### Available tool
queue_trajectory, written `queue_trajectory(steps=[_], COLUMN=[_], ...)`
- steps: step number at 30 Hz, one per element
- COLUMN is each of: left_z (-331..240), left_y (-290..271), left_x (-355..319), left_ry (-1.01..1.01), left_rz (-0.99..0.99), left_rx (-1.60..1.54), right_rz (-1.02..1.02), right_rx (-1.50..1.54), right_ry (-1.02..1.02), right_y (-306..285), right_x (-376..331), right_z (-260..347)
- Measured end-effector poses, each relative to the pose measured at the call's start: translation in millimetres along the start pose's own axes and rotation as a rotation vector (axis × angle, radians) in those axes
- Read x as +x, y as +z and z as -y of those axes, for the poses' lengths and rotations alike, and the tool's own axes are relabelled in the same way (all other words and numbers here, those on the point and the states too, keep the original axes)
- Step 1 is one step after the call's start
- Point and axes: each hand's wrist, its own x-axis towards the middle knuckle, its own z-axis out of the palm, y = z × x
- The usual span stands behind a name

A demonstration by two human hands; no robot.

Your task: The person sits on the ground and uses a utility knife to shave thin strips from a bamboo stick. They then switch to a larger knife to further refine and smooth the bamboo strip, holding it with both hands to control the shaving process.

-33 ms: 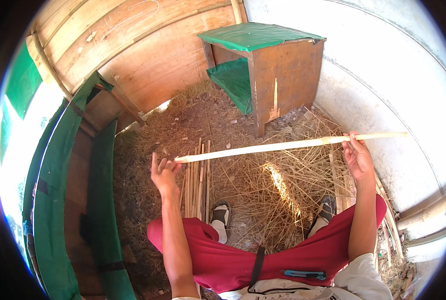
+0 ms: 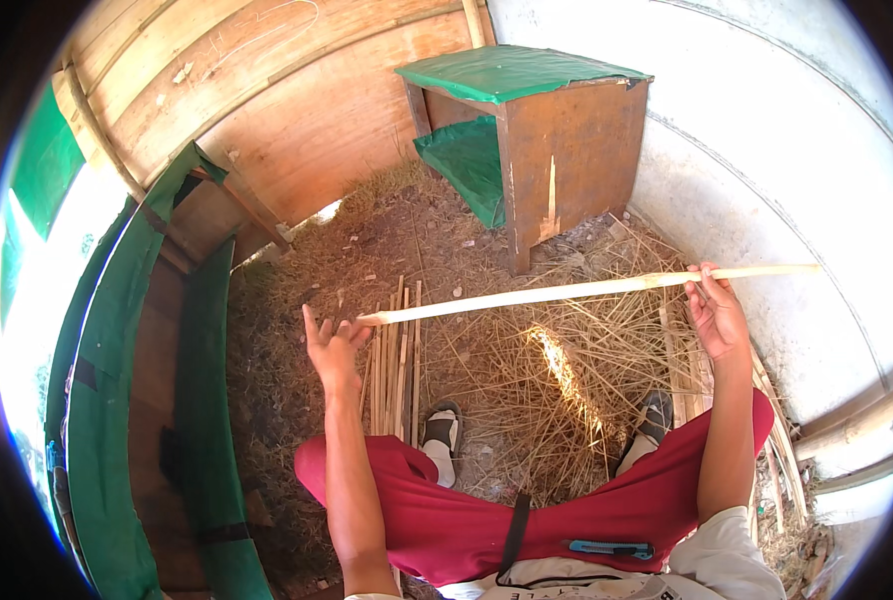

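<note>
A long, pale bamboo strip (image 2: 527, 298) is held crosswise in front of me, its right end a little higher than its left. My left hand (image 2: 335, 352) has the left end at its fingertips, with the index finger pointing up and away from the strip. Toward the other end, my right hand (image 2: 717, 318) pinches the strip between thumb and fingers, and a length of it sticks out past the hand to the right. A blue utility knife (image 2: 612, 549) lies on my lap, on the red trousers (image 2: 567, 520).
Thin strips (image 2: 399, 370) lie on the ground by my left foot. Straw-like shavings (image 2: 597, 370) heap up between my feet. A brown wooden cabinet (image 2: 577, 160) with a green top stands ahead. Green-covered shelving (image 2: 117, 400) lines the left, and a white wall (image 2: 767, 150) the right.
The bamboo strip has slid very slightly to the right, and my left hand has shifted right with it. My right hand stays in nearly the same place.
</note>
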Motion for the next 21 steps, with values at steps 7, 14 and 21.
queue_trajectory(steps=[7, 14, 21], left_z=[8.0, 8.0, -4.5], left_y=[-2.3, 0.6, 9.2], left_x=[2.9, -1.1, -17.2], left_ry=[0.014, 0.095, 0.58], left_rz=[0.219, 0.268, 0.213], left_rx=[0.03, 0.098, 0.445], right_rz=[-0.076, -0.053, -0.087], right_rx=[0.072, 0.074, 0.093], right_ry=[-0.041, -0.075, -0.103], right_y=[8.7, 11.8, 6.6], right_x=[-3.7, -4.8, -2.2], right_z=[6.2, 7.2, 8.5])
